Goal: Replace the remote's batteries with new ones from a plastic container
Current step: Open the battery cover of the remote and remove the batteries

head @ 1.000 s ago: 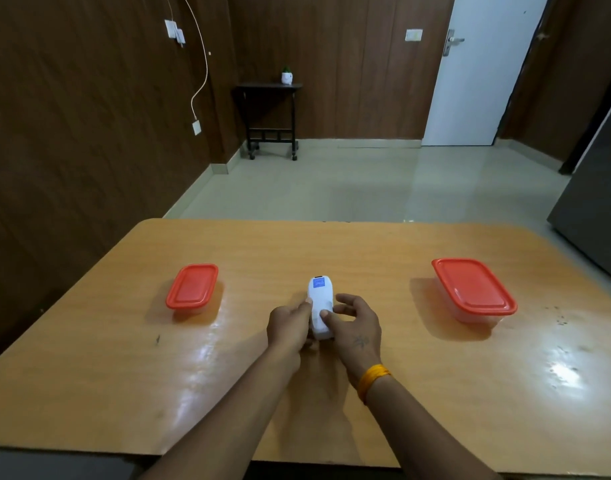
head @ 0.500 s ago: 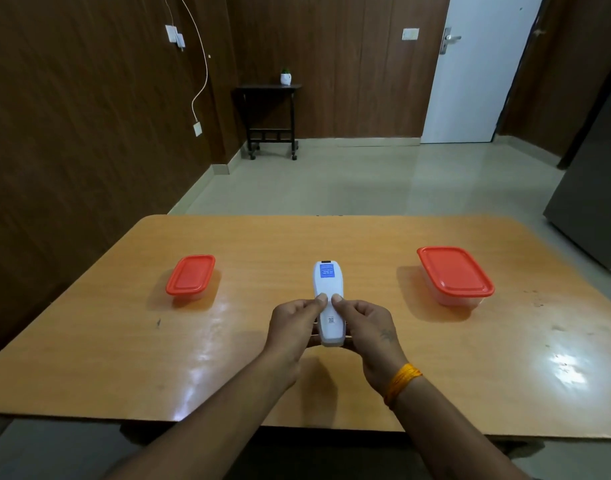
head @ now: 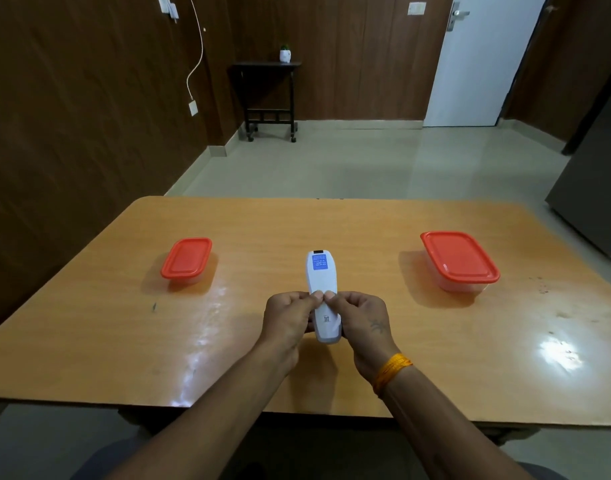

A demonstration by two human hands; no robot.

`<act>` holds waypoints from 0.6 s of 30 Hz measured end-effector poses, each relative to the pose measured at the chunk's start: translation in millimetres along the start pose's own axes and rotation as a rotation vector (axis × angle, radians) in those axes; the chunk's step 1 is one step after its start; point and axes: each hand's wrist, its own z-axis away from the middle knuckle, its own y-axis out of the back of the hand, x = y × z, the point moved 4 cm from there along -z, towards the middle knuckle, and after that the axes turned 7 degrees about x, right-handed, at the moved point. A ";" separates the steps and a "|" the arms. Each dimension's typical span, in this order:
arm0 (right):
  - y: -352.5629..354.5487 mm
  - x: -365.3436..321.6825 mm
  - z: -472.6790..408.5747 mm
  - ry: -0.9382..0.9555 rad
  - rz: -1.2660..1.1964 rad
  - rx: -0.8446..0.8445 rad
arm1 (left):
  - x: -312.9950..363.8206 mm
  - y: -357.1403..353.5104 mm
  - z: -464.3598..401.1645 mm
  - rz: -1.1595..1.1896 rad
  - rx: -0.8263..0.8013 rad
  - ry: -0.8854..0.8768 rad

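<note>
A white remote is held back side up above the middle of the wooden table; a blue label shows near its far end. My left hand grips its left side and my right hand its right side, both thumbs pressed together on the back near the middle. A small clear plastic container with a red lid stands at the left. A larger clear container with a red lid stands at the right. Both lids are on, and the contents are hidden.
The table's near edge runs just below my wrists. Beyond the table lie a tiled floor, a dark side table with a small pot against the wooden wall, a white door, and a grey appliance at the far right.
Both hands have lifted the remote off the table and drawn it nearer to me. My thumbs have come together on its back. The containers have not moved.
</note>
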 end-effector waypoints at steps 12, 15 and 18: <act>-4.8 -8.7 -8.4 0.201 0.290 0.013 | 11.6 13.3 -13.0 0.123 -0.083 0.076; -0.3 -8.2 -6.3 0.428 0.588 0.132 | 6.5 15.4 -18.2 0.156 -0.026 0.115; -4.8 -1.9 -3.1 0.542 0.764 0.091 | 3.3 15.5 -23.1 0.145 0.024 0.131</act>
